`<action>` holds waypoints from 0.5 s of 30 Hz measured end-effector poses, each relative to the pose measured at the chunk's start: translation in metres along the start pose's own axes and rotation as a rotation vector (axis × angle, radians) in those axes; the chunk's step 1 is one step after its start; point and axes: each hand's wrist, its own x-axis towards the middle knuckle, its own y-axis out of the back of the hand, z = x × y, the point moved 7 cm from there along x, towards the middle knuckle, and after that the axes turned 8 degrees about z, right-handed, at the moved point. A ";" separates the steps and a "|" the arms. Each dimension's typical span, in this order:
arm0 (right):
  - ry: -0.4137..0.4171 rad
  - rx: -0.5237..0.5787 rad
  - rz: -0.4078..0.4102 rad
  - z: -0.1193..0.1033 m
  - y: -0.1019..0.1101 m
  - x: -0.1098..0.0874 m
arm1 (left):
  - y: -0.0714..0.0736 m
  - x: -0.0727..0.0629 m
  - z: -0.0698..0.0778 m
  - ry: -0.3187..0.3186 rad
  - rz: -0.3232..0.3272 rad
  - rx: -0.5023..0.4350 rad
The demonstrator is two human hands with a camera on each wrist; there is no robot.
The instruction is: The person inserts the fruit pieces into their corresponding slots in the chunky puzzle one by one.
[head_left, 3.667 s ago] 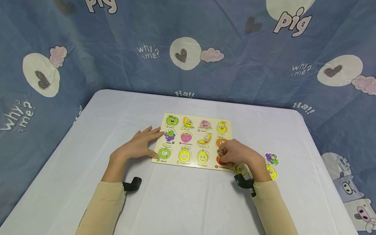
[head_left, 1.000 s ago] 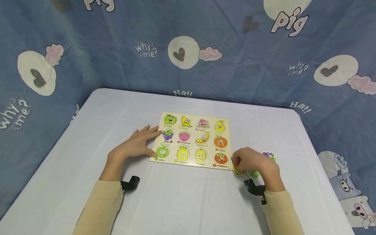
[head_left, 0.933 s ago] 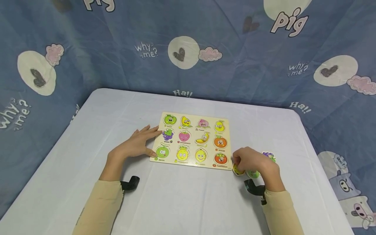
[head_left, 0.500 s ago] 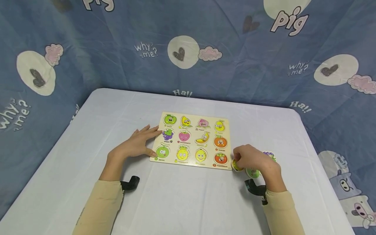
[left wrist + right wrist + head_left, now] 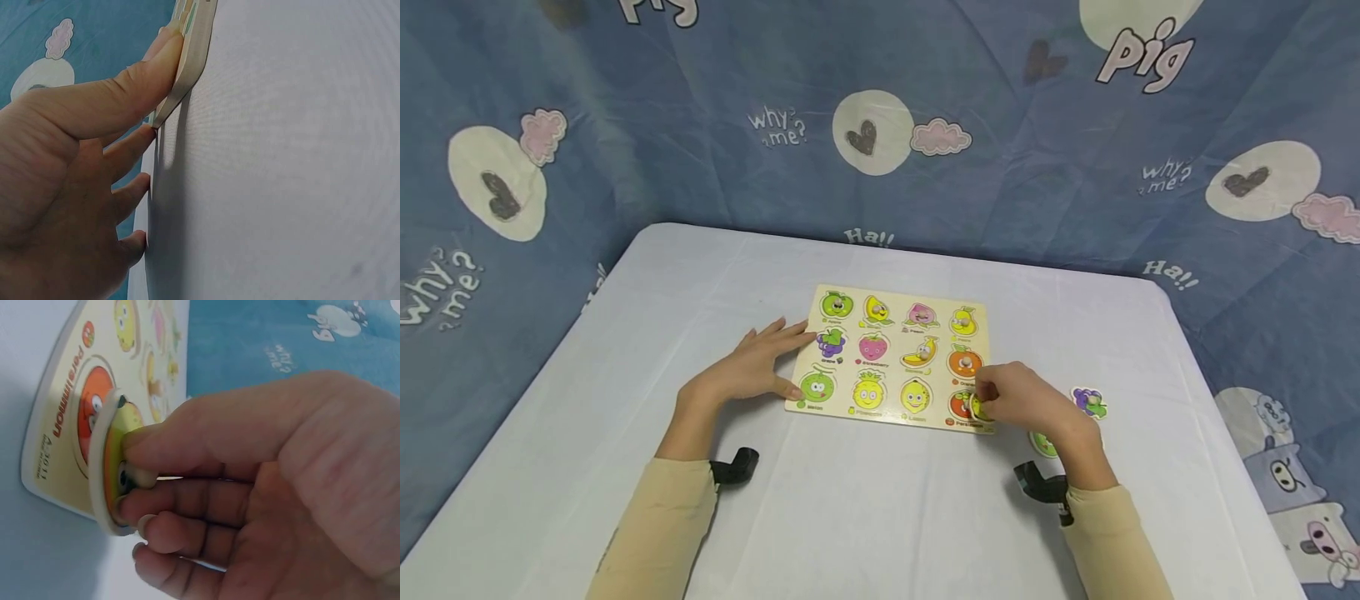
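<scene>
on the white table (image 5: 865, 508), the fruit board (image 5: 892, 408) is touched at its left edge by the left hand (image 5: 741, 367), fingers spread wide. by the right hand (image 5: 1030, 404), a puzzle piece (image 5: 114, 453) is held tilted at the board's lower right corner; placing seems in hand, and levelling seems called for. it is yellow and pale-rimmed, its knob (image 5: 145, 479) pinched.
</scene>
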 end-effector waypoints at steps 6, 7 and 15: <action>0.037 0.000 0.016 -0.007 -0.003 0.003 | 0.000 -0.001 0.000 0.003 0.005 0.000; 0.046 -0.004 0.017 -0.008 -0.004 0.004 | 0.001 -0.002 0.001 0.001 0.006 -0.001; 0.071 -0.027 0.050 -0.017 -0.006 0.010 | 0.002 -0.002 0.003 -0.008 0.004 -0.004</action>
